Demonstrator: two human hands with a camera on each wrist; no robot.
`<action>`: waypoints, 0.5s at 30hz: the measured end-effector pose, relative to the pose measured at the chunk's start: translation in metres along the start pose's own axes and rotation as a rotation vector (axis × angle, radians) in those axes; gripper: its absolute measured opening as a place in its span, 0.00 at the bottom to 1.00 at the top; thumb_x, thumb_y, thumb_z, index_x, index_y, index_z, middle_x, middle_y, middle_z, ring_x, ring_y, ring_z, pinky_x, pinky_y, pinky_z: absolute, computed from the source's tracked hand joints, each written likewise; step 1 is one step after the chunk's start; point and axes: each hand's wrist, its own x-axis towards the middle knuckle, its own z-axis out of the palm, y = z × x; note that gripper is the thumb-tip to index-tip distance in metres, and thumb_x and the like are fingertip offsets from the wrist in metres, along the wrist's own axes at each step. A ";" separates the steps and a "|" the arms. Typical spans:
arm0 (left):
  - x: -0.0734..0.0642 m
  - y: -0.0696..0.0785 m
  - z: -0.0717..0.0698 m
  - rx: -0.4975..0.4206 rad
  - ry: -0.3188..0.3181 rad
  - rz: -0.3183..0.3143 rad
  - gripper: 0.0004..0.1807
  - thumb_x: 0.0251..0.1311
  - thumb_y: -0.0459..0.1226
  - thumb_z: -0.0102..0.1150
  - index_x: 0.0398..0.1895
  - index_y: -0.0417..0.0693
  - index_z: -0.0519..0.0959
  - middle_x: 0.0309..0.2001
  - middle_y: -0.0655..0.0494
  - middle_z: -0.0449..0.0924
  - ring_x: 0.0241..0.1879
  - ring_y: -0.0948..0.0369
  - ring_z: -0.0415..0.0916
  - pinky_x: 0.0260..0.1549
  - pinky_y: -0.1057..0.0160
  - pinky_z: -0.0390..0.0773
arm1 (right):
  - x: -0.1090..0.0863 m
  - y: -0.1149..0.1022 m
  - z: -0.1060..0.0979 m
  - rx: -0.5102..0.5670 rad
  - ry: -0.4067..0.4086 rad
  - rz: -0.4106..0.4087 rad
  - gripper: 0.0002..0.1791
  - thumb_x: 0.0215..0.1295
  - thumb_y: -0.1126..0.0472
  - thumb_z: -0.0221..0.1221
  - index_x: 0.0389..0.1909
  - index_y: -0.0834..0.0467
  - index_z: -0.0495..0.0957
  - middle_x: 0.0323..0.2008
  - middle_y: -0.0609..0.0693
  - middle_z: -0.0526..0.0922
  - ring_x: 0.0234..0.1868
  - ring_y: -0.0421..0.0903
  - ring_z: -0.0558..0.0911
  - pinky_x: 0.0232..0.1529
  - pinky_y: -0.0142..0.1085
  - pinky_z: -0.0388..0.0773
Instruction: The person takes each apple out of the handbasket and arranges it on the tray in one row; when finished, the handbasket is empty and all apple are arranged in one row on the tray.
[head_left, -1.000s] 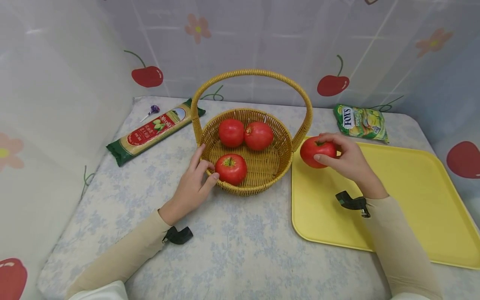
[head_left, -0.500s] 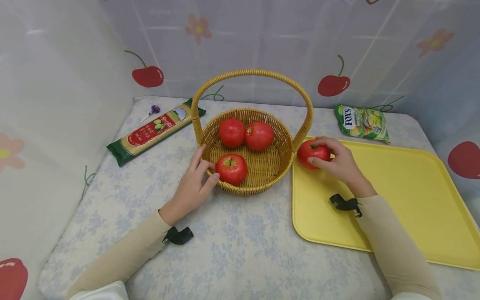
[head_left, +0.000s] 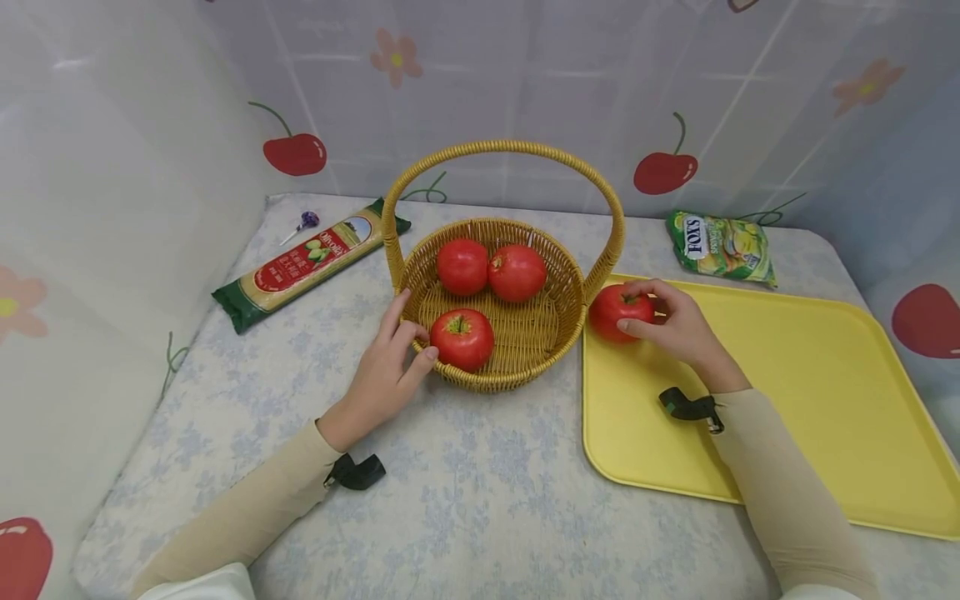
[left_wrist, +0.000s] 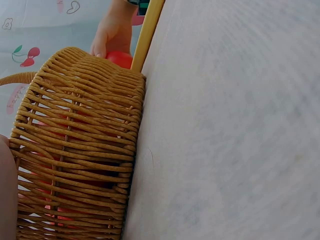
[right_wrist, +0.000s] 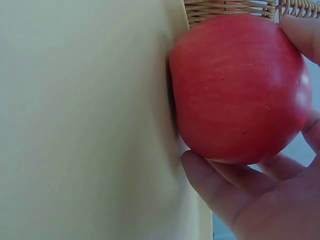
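Observation:
At the tray's left end, my right hand (head_left: 678, 329) grips a red tomato (head_left: 609, 315) between thumb and fingers. In the right wrist view the tomato (right_wrist: 240, 90) sits against the yellow surface, beside the basket. My left hand (head_left: 382, 375) holds the near-left rim of the wicker basket (head_left: 517, 379), thumb at the front edge and fingers over the rim. Inside the basket lie a red apple (head_left: 462, 340) with a stem, a pomegranate (head_left: 517, 273) and another round red fruit (head_left: 462, 267). The left wrist view shows the basket's woven side (left_wrist: 80, 150).
The yellow tray (head_left: 810, 400) lies right of the basket, its corner close to the basket's side. A green candy bag (head_left: 722, 247) lies behind the tray. Left of the basket are a spaghetti pack (head_left: 311, 262) and a lollipop (head_left: 307, 220). The basket's tall handle (head_left: 502, 147) arches up.
My right hand has moved slightly left and down with the tomato, bringing it to the tray's left end near the basket. The left hand and basket have stayed put.

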 end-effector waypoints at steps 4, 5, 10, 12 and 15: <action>0.000 0.000 0.000 0.000 -0.001 -0.002 0.33 0.75 0.65 0.37 0.46 0.44 0.74 0.81 0.40 0.49 0.22 0.63 0.63 0.25 0.61 0.66 | -0.001 0.002 0.000 0.035 0.001 -0.010 0.22 0.66 0.64 0.65 0.58 0.65 0.73 0.68 0.65 0.73 0.50 0.36 0.75 0.45 0.16 0.74; 0.000 0.000 0.000 -0.001 -0.001 -0.002 0.34 0.75 0.65 0.37 0.46 0.44 0.74 0.81 0.39 0.49 0.22 0.62 0.62 0.25 0.61 0.66 | -0.001 0.002 0.000 0.046 0.000 -0.014 0.22 0.65 0.65 0.65 0.58 0.66 0.73 0.68 0.65 0.72 0.50 0.34 0.74 0.46 0.16 0.74; 0.000 0.001 -0.001 -0.002 -0.001 -0.001 0.34 0.74 0.66 0.36 0.46 0.44 0.74 0.81 0.39 0.50 0.21 0.63 0.60 0.25 0.61 0.66 | -0.001 0.005 0.002 0.103 0.002 -0.025 0.22 0.64 0.68 0.65 0.57 0.67 0.71 0.70 0.66 0.70 0.53 0.29 0.74 0.49 0.15 0.73; 0.000 0.001 -0.001 -0.003 -0.001 -0.002 0.34 0.74 0.66 0.36 0.46 0.44 0.74 0.81 0.39 0.50 0.21 0.64 0.62 0.25 0.61 0.66 | -0.001 0.005 0.003 0.123 0.007 -0.034 0.21 0.64 0.69 0.64 0.56 0.68 0.71 0.71 0.66 0.69 0.54 0.28 0.74 0.51 0.15 0.73; 0.000 0.001 0.000 -0.002 0.000 -0.003 0.35 0.74 0.66 0.36 0.46 0.45 0.74 0.81 0.40 0.50 0.21 0.64 0.61 0.25 0.61 0.65 | 0.000 0.006 0.003 0.141 0.016 -0.056 0.21 0.64 0.70 0.63 0.57 0.69 0.71 0.71 0.66 0.69 0.55 0.27 0.73 0.53 0.15 0.71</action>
